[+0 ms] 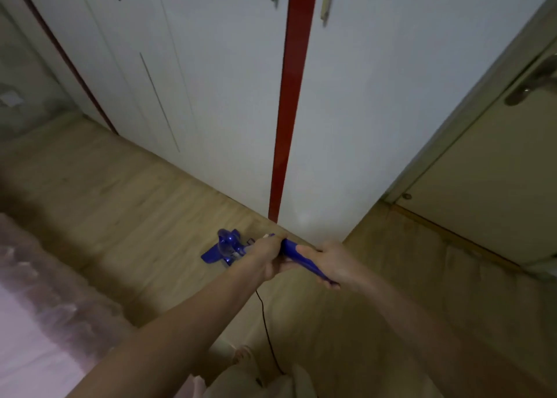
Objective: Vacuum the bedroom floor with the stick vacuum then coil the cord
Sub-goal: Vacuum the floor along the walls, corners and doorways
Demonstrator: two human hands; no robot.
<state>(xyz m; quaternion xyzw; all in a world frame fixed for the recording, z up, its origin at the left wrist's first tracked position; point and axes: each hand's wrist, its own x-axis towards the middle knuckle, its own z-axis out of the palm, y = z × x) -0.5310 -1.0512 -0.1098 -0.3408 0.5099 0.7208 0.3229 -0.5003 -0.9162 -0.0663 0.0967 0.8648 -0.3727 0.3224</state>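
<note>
Both hands on the blue stick vacuum (238, 248). Left hand (266, 259) grips the shaft further down, fingers wrapped round it; right hand (333, 265) grips the handle end nearer the body, fingers curled round it too. Two-hand hold likely for steering and pushing force: rear hand drives, front hand aims.

The vacuum's head sits on the wood floor (120, 202), far end of the reach, just beside the bottom edge of the white wardrobe (226, 96) and near the foot of its red strip (286, 111). Stick is tilted low and away from the person, so the head lies flat on the floor close to the wardrobe base, probably to catch dust along that edge.

Black cord (266, 328) drops from under the hands and trails back toward the person's legs at the near edge, behind the working line, so it stays out of the head's path. Not coiled.

Bed (36, 307) with pinkish cover at near left; door (497, 171) with lever handle at right, closed or nearly so, can't tell for sure.

Judgement: vacuuming stage, working the strip along the wardrobe; cord coiling not yet started. Frame is slightly blurred, finger detail is coarse.
</note>
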